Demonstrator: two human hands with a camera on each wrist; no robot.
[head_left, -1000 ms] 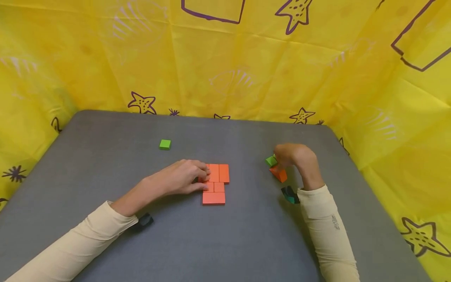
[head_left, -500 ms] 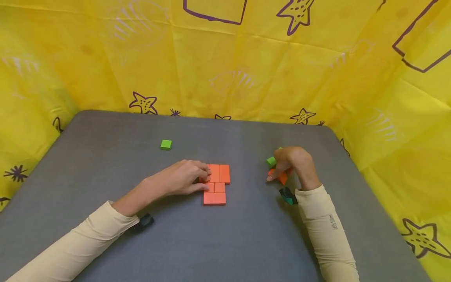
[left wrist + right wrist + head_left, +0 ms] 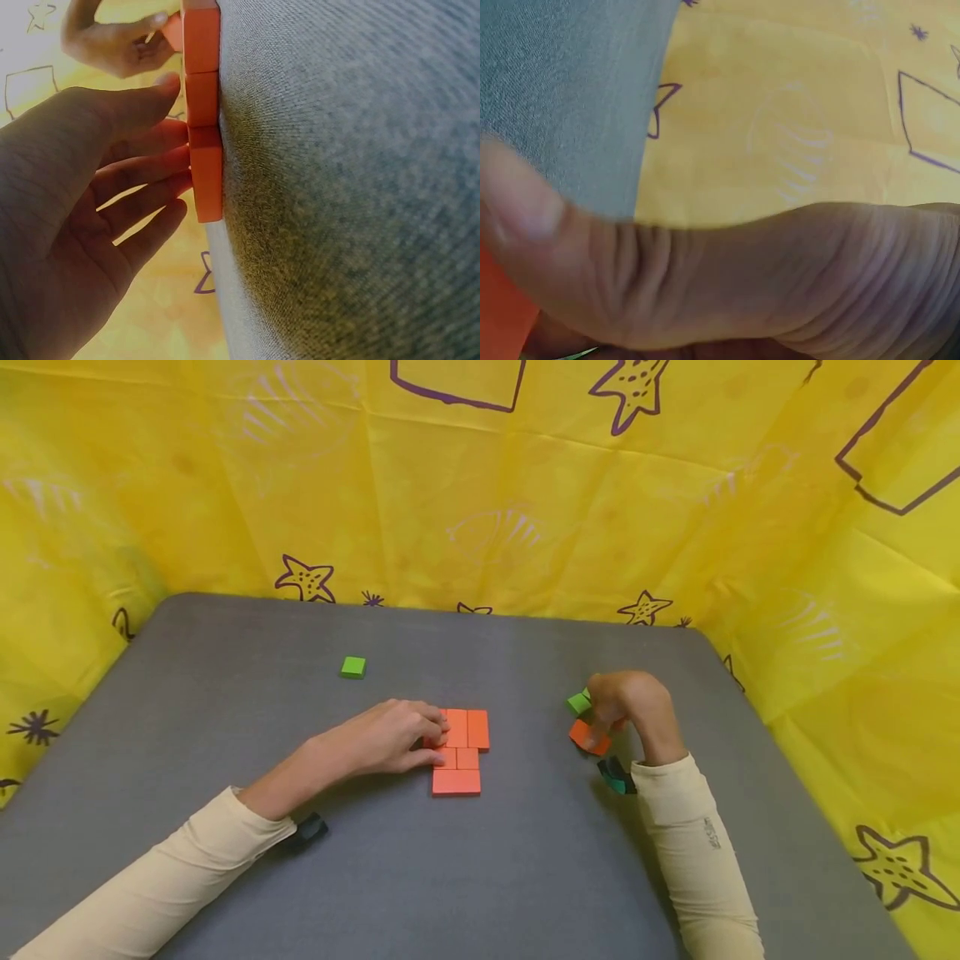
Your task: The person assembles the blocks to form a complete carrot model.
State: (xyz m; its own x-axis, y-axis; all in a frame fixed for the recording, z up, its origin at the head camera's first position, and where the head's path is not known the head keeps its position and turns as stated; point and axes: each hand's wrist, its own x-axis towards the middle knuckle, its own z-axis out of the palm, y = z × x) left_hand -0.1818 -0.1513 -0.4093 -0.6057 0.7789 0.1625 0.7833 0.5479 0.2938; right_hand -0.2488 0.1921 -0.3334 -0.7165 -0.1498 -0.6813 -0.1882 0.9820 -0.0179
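Observation:
In the head view, flat orange blocks [image 3: 457, 782] lie fitted together on the grey table, left of my right hand. My left hand [image 3: 386, 735] rests at their left side. Its fingers are extended, with fingertips right at the block edges in the left wrist view. Over on the right, my right hand [image 3: 630, 702] bends down and pinches a separate orange block [image 3: 579, 733] between thumb and fingers. That block's orange face also shows under the thumb [image 3: 525, 202] in the right wrist view. Green blocks [image 3: 578, 702] lie just beyond it, partly hidden by the hand.
A lone green block [image 3: 353, 667] lies farther back on the left of the grey table [image 3: 247, 693]. Yellow cloth [image 3: 450, 485] with drawn starfish and shells hangs behind the table and along both sides. Dark camera mounts show beneath both sleeves.
The right hand's thumb has shifted on the separate orange block, which has turned and now lies flatter in view. The left hand and the fitted blocks stay in place.

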